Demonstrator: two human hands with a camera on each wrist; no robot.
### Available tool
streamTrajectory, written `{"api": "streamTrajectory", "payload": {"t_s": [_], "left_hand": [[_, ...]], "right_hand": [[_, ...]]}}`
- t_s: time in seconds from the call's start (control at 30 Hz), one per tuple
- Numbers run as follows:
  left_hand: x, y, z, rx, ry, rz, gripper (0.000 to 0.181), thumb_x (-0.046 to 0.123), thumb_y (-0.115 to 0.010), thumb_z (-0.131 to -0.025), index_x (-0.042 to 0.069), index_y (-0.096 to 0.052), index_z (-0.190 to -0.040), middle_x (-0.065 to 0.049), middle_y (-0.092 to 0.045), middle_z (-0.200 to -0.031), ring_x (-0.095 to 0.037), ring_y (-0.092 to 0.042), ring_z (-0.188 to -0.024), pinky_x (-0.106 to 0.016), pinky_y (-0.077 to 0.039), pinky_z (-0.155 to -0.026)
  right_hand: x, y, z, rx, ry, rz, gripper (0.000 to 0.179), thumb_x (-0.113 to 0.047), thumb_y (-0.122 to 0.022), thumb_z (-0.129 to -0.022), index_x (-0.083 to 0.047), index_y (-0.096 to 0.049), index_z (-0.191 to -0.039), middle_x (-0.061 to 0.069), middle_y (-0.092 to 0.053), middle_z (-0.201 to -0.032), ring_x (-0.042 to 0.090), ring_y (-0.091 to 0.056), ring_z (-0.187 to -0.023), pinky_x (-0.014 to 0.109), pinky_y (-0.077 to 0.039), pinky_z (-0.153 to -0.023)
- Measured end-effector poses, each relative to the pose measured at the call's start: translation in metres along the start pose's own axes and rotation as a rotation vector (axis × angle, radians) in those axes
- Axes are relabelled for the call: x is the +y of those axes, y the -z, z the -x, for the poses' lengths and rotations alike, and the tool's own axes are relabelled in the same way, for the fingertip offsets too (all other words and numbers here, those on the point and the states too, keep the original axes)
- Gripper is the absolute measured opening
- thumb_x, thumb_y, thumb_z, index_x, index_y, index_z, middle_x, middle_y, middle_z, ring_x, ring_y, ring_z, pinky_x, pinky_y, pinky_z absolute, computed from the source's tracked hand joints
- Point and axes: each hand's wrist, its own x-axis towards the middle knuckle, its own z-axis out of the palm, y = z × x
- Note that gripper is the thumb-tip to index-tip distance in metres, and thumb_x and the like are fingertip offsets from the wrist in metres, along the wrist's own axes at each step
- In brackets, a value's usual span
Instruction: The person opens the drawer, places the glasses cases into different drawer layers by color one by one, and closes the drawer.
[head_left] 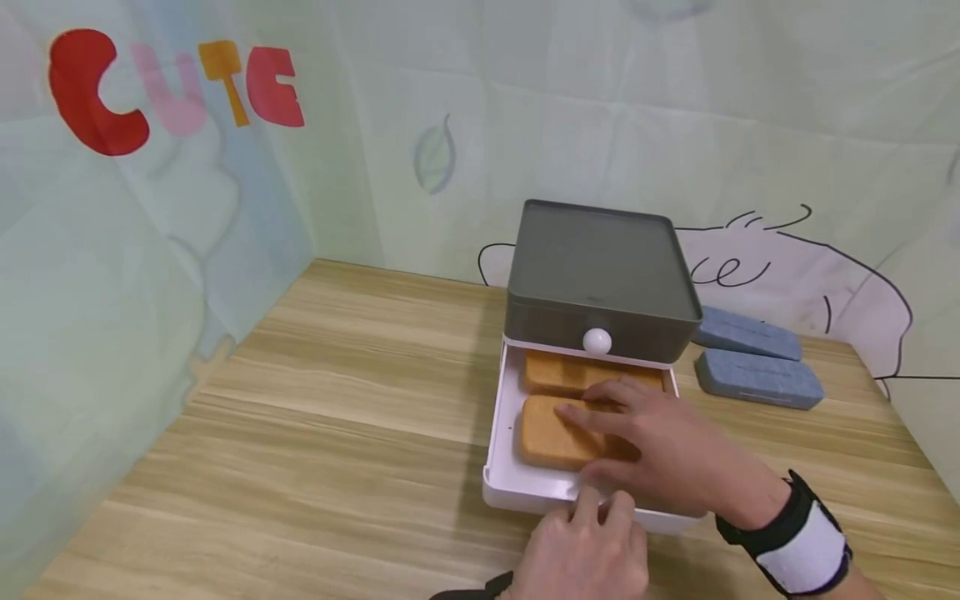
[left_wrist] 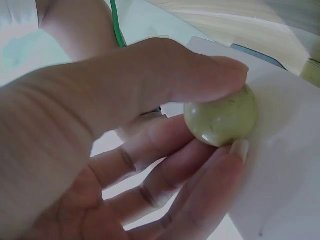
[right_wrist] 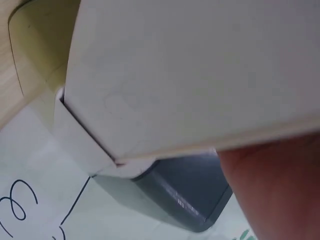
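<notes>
A white drawer (head_left: pixel 504 479) is pulled out from a small box unit with a dark grey top (head_left: pixel 600 258). Inside lie two orange rounded blocks, a front block (head_left: pixel 551 433) and a rear block (head_left: pixel 551 372). At the drawer's front, my left hand (head_left: pixel 581 550) pinches a round pale knob (left_wrist: pixel 222 117) between thumb and fingers. My right hand (head_left: pixel 660 442) reaches in from the right. Its fairly straight fingers lie over the front block, with the thumb by its near edge, and cover the block's right part. Only skin at the edge of the right wrist view shows that hand.
A second white knob (head_left: pixel 597 341) sits on the upper grey part of the unit. Right of the unit lie two blue-grey oblong blocks, a nearer block (head_left: pixel 759 379) and a farther block (head_left: pixel 750 333). Printed cloth (head_left: pixel 420 108) hangs behind the wooden table (head_left: pixel 300 450).
</notes>
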Motion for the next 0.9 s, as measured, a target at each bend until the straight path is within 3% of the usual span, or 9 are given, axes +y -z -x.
{"api": "streamTrajectory", "payload": {"t_s": [0.1,0.2,0.33,0.47,0.6,0.73,0.77,0.83,0.9], "left_hand": [[0.0,-0.002,0.0,0.049,0.019,-0.018,0.018,0.031,-0.06,-0.084,0.024,-0.068,-0.069,0.008,-0.051,-0.075,-0.007,-0.05,-0.061,-0.019,-0.031,-0.039],[0.0,-0.004,0.0,0.087,0.031,-0.028,0.016,0.03,-0.06,-0.082,0.025,-0.067,-0.068,0.008,-0.05,-0.074,-0.006,-0.048,-0.06,-0.019,-0.031,-0.039],[0.002,-0.007,0.0,0.137,0.053,-0.037,0.015,0.028,-0.06,-0.078,0.025,-0.066,-0.065,0.008,-0.048,-0.072,-0.006,-0.047,-0.059,-0.019,-0.029,-0.04],[0.003,-0.008,0.0,0.147,0.057,-0.029,0.015,0.026,-0.059,-0.077,0.025,-0.063,-0.064,0.008,-0.046,-0.07,-0.006,-0.045,-0.058,-0.019,-0.028,-0.039],[0.002,-0.007,-0.001,0.134,0.062,-0.011,0.016,0.027,-0.059,-0.079,0.025,-0.062,-0.063,0.008,-0.047,-0.071,-0.006,-0.046,-0.06,-0.02,-0.028,-0.038],[0.001,-0.006,-0.001,0.128,0.079,0.008,0.017,0.028,-0.061,-0.079,0.024,-0.061,-0.063,0.007,-0.049,-0.073,-0.006,-0.048,-0.061,-0.02,-0.029,-0.038],[0.001,-0.006,-0.002,0.127,0.081,0.01,0.016,0.028,-0.061,-0.079,0.024,-0.06,-0.063,0.007,-0.049,-0.074,-0.006,-0.049,-0.062,-0.019,-0.029,-0.038],[0.001,-0.005,-0.002,0.124,0.084,0.015,0.016,0.027,-0.062,-0.08,0.024,-0.06,-0.064,0.007,-0.049,-0.073,-0.007,-0.049,-0.062,-0.019,-0.029,-0.038],[0.0,-0.005,-0.002,0.117,0.083,0.019,0.016,0.027,-0.062,-0.08,0.024,-0.061,-0.065,0.007,-0.049,-0.074,-0.007,-0.049,-0.062,-0.019,-0.03,-0.038]], "right_hand": [[0.005,0.007,-0.002,0.097,0.024,-0.038,0.052,-0.043,-0.08,-0.086,-0.027,-0.068,-0.134,-0.002,-0.066,-0.123,0.014,-0.064,-0.107,0.035,-0.056,-0.082],[0.011,0.019,-0.002,0.243,0.017,-0.04,0.037,-0.027,-0.084,-0.083,-0.019,-0.077,-0.119,-0.002,-0.07,-0.112,0.013,-0.065,-0.101,0.031,-0.057,-0.075],[0.02,0.037,0.001,0.445,-0.058,-0.038,0.026,-0.007,-0.084,-0.079,-0.014,-0.08,-0.104,-0.002,-0.072,-0.099,0.013,-0.062,-0.09,0.021,-0.048,-0.07],[0.029,0.044,0.005,0.61,-0.171,-0.046,0.027,-0.002,-0.083,-0.08,-0.006,-0.079,-0.106,0.008,-0.068,-0.101,0.021,-0.061,-0.094,0.019,-0.04,-0.076],[0.038,0.038,0.005,0.654,-0.289,-0.046,0.043,-0.006,-0.084,-0.08,-0.004,-0.073,-0.122,0.021,-0.061,-0.12,0.034,-0.058,-0.113,0.035,-0.046,-0.084],[0.044,0.026,0.002,0.645,-0.353,-0.064,0.047,-0.008,-0.082,-0.084,-0.005,-0.069,-0.129,0.024,-0.058,-0.139,0.043,-0.061,-0.121,0.059,-0.053,-0.089],[0.045,0.023,0.001,0.65,-0.36,-0.068,0.045,-0.008,-0.081,-0.085,-0.004,-0.069,-0.129,0.023,-0.058,-0.142,0.044,-0.063,-0.12,0.058,-0.053,-0.088],[0.046,0.019,-0.001,0.669,-0.371,-0.077,0.041,-0.007,-0.079,-0.087,-0.004,-0.07,-0.127,0.021,-0.059,-0.143,0.043,-0.068,-0.112,0.046,-0.057,-0.089],[0.047,0.017,-0.002,0.703,-0.371,-0.09,0.038,-0.006,-0.077,-0.087,-0.003,-0.072,-0.125,0.019,-0.06,-0.143,0.042,-0.071,-0.107,0.025,-0.058,-0.088]]}}
